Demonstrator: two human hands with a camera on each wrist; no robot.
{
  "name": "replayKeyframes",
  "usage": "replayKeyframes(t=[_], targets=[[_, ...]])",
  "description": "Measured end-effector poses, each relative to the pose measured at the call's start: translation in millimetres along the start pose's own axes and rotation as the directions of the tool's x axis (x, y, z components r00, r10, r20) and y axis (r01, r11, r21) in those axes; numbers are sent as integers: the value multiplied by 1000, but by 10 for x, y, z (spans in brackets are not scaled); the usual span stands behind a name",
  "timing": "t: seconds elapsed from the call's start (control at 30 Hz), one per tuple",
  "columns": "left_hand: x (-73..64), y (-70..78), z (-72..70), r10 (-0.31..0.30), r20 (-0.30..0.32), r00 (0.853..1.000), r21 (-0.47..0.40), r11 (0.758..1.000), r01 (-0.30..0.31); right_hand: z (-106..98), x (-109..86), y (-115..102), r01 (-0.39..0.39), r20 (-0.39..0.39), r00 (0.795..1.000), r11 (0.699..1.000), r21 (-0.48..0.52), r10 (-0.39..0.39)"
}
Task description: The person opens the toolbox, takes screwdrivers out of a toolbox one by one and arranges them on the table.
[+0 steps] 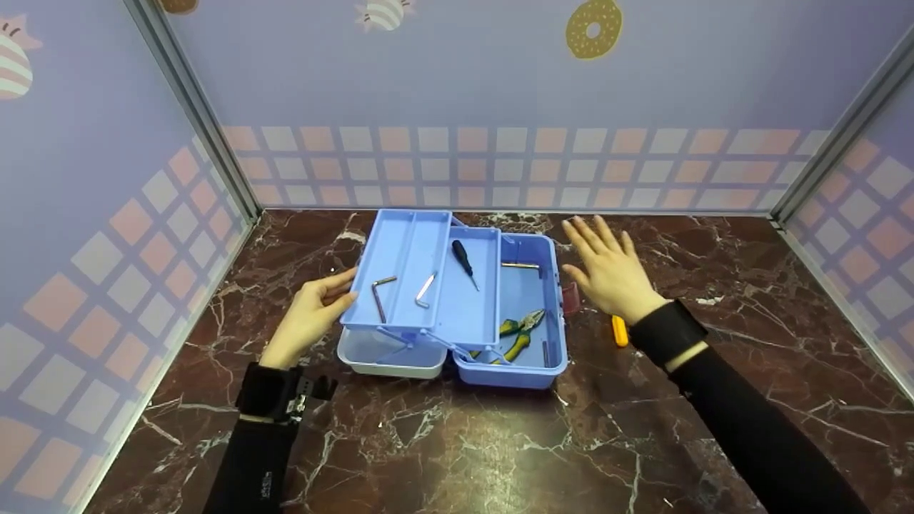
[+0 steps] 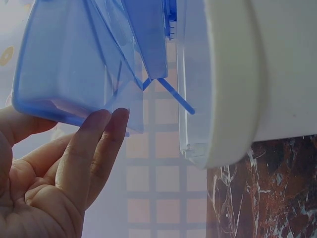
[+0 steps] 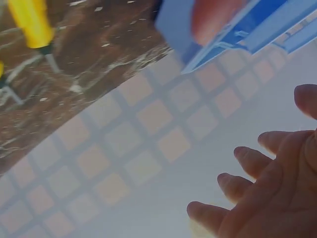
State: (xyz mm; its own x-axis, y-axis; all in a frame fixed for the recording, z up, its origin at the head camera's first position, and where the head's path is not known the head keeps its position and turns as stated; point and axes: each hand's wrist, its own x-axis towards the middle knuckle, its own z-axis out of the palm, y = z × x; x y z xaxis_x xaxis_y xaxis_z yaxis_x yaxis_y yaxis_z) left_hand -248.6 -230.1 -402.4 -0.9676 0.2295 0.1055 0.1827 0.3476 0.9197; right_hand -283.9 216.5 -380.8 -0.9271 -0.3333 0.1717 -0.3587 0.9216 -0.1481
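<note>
A blue toolbox (image 1: 559,357) stands unfolded, its stepped trays raised to the left on hinged arms. My left hand (image 1: 314,310) pinches the outer edge of the upper tray (image 1: 393,250); the left wrist view shows fingers (image 2: 81,153) and thumb around that edge. Two L-shaped hex keys lie in this tray, one bronze (image 1: 378,301), one silver (image 1: 426,289). The lower tray (image 1: 468,314) bears a black-handled screwdriver (image 1: 460,255). Yellow-green pliers (image 1: 520,345) and a bronze rod-like tool (image 1: 520,265) lie in the base. Beyond the box's right side, my right hand (image 1: 614,275) hovers with fingers spread, holding nothing.
The whitish lid (image 1: 396,370) lies folded out beneath the upper tray. A reddish latch (image 1: 570,298) sticks out on the right. Yellow-handled screwdrivers (image 3: 32,25) rest on the marbled table (image 1: 457,442). Patterned walls (image 1: 471,164) enclose the back and sides.
</note>
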Motion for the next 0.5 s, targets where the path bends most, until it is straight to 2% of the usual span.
replayKeyframes(t=[0.33, 0.5], targets=[[-6, -18, -7, -6, -7, 1000, 18, 1000, 7, 43, 261, -328, 145, 42, 989, 989, -14, -144], [10, -25, -3, -9, -9, 1000, 33, 999, 9, 83, 423, -469, 247, 79, 966, 969, 4, -247]])
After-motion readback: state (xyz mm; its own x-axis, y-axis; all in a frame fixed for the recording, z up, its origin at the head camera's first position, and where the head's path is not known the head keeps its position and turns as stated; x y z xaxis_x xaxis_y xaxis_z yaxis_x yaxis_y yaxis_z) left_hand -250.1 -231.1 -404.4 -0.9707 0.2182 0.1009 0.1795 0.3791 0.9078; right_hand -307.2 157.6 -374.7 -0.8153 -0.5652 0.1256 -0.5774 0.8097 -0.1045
